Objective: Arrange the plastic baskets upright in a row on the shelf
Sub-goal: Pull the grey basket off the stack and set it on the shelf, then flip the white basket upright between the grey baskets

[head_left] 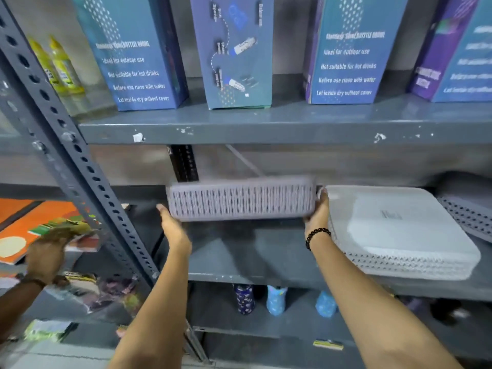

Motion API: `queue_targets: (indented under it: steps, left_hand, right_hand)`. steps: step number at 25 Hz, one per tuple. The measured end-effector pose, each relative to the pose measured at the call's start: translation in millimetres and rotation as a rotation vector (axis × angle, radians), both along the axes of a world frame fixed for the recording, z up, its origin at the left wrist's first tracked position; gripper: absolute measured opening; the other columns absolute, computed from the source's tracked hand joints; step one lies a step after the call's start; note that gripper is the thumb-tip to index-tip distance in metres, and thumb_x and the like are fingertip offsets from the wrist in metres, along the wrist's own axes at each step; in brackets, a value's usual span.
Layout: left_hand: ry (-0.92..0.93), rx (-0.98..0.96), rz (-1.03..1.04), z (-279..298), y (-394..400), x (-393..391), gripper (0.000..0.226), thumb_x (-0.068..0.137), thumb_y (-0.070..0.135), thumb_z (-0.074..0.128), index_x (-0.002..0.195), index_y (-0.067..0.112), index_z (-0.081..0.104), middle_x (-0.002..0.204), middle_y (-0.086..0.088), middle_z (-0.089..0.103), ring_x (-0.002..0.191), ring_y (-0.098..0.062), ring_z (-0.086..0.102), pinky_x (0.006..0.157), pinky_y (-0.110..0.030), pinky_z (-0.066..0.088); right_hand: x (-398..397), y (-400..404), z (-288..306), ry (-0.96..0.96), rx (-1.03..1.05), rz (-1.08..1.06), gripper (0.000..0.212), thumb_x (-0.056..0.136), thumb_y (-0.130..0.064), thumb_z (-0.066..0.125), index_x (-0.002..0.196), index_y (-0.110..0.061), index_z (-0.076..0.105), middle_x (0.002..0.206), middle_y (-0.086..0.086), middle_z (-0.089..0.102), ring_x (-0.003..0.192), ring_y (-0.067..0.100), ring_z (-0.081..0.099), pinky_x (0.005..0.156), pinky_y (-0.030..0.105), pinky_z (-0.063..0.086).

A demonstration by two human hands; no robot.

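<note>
A pale lilac plastic basket (241,199) with slotted walls stands on its long side at the back of the middle shelf (253,251). My left hand (174,227) presses against its left end and my right hand (318,211) against its right end, so both hold it. Right of it lies a stack of white perforated baskets (402,233), upside down and flat on the shelf, touching my right wrist. Further right, grey perforated baskets (468,217) lie tilted, partly cut off by the frame edge.
Tall blue bottle boxes (141,54) stand on the shelf above. A perforated grey upright (77,166) runs diagonally at left. Another person's hand (45,259) handles packets beside orange books (29,225). Bottles (277,299) stand on the shelf below.
</note>
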State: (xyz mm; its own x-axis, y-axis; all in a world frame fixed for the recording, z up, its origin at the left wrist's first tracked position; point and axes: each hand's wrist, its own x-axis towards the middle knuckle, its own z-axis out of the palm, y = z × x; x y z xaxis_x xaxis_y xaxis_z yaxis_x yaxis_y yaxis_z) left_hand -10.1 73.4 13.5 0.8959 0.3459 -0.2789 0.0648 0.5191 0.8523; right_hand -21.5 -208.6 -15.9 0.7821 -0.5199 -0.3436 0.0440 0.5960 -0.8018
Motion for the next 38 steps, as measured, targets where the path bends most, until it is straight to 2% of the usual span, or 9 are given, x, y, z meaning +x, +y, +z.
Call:
queue_targets:
  steps: [5, 8, 10, 13, 16, 20, 25, 33, 38]
  left_hand:
    - [0.172, -0.121, -0.285, -28.9, 34.2, -8.6, 0.053, 0.097, 0.048, 0.034, 0.124, 0.010, 0.058, 0.088, -0.007, 0.078, 0.090, -0.025, 0.063, 0.085, -0.043, 0.049]
    - [0.236, -0.073, -0.300, -24.0, 37.6, -8.0, 0.040, 0.097, 0.041, 0.039, 0.112, 0.010, 0.060, 0.057, -0.003, 0.075, 0.078, -0.022, 0.063, 0.073, -0.036, 0.051]
    - [0.268, 0.025, -0.285, -26.4, 36.7, -9.7, 0.036, 0.099, 0.034, 0.038, 0.112, 0.008, 0.059, 0.066, -0.005, 0.075, 0.074, -0.021, 0.062, 0.074, -0.035, 0.051]
    - [0.306, 0.131, -0.254, -37.0, 35.2, -13.2, 0.036, 0.100, 0.021, 0.033, 0.111, 0.002, 0.061, 0.090, -0.007, 0.066, 0.073, -0.019, 0.060, 0.078, -0.034, 0.050]
    - [0.307, 0.152, -0.230, -39.5, 31.8, -15.4, 0.037, 0.101, 0.015, 0.029, 0.088, 0.004, 0.062, 0.104, -0.013, 0.060, 0.072, -0.019, 0.058, 0.070, -0.029, 0.048]
    - [0.348, 0.405, -0.191, -36.8, 27.2, -15.2, 0.037, 0.099, 0.019, 0.033, 0.121, 0.002, 0.058, 0.111, -0.016, 0.065, 0.085, -0.027, 0.059, 0.065, -0.028, 0.048]
    - [0.057, 0.990, 0.007, -14.2, -21.2, -27.3, 0.048, 0.102, 0.032, 0.027, 0.137, 0.005, 0.046, 0.135, -0.019, 0.055, 0.125, -0.035, 0.051, 0.106, -0.044, 0.039]
    - [-0.307, 0.936, -0.497, 6.1, -235.6, -44.8, 0.044, 0.102, 0.025, 0.033, 0.137, 0.001, 0.046, 0.138, -0.021, 0.053, 0.127, -0.033, 0.050, 0.107, -0.039, 0.039]
    - [-0.065, 1.072, -0.699, -1.6, -351.5, -41.7, 0.054, 0.100, 0.034, 0.032, 0.137, -0.004, 0.039, 0.142, -0.024, 0.045, 0.131, -0.037, 0.042, 0.107, -0.040, 0.036]
  right_hand:
    - [-35.9, -8.4, -13.1, 0.103, -0.120, 0.189, 0.050, 0.091, -0.048, 0.044, 0.133, -0.022, 0.051, 0.116, 0.003, 0.059, 0.109, 0.025, 0.054, 0.088, 0.041, 0.043]
    - [-40.4, -4.3, -17.5, 0.213, -0.193, 0.218, 0.027, 0.093, -0.039, 0.042, 0.101, -0.023, 0.062, 0.106, 0.004, 0.062, 0.092, 0.022, 0.059, 0.080, 0.038, 0.045]
    - [-41.0, -3.9, -22.8, 0.281, -0.204, 0.218, 0.026, 0.093, -0.035, 0.040, 0.080, -0.022, 0.058, 0.089, 0.005, 0.063, 0.074, 0.021, 0.058, 0.066, 0.032, 0.047]
    - [-41.1, -3.3, -30.8, 0.336, -0.245, 0.268, 0.041, 0.094, -0.028, 0.035, 0.100, 0.003, 0.060, 0.106, 0.026, 0.064, 0.074, 0.027, 0.060, 0.061, 0.029, 0.046]
    - [-43.4, -0.6, -28.8, 0.351, -0.290, 0.258, 0.052, 0.093, -0.027, 0.033, 0.128, 0.010, 0.044, 0.133, 0.030, 0.050, 0.114, 0.044, 0.056, 0.079, 0.039, 0.052]
    - [-45.4, 7.7, -22.9, 0.380, -0.382, 0.253, 0.061, 0.084, -0.042, 0.035, 0.128, -0.002, 0.052, 0.137, 0.021, 0.053, 0.122, 0.037, 0.052, 0.102, 0.044, 0.044]
    - [-60.3, 9.5, -4.0, 0.252, -0.731, 0.113, 0.041, 0.097, -0.025, 0.038, 0.130, -0.006, 0.054, 0.144, 0.011, 0.046, 0.131, 0.028, 0.043, 0.114, 0.040, 0.032]
    - [-107.6, -106.2, 34.5, 0.340, -1.097, -0.121, 0.045, 0.099, -0.023, 0.039, 0.139, -0.003, 0.042, 0.142, 0.018, 0.049, 0.129, 0.030, 0.048, 0.107, 0.033, 0.037]
    - [-132.1, -237.9, 29.3, 0.694, -1.277, -0.141, 0.047, 0.098, -0.022, 0.036, 0.134, 0.009, 0.039, 0.139, 0.028, 0.043, 0.130, 0.038, 0.040, 0.108, 0.042, 0.033]
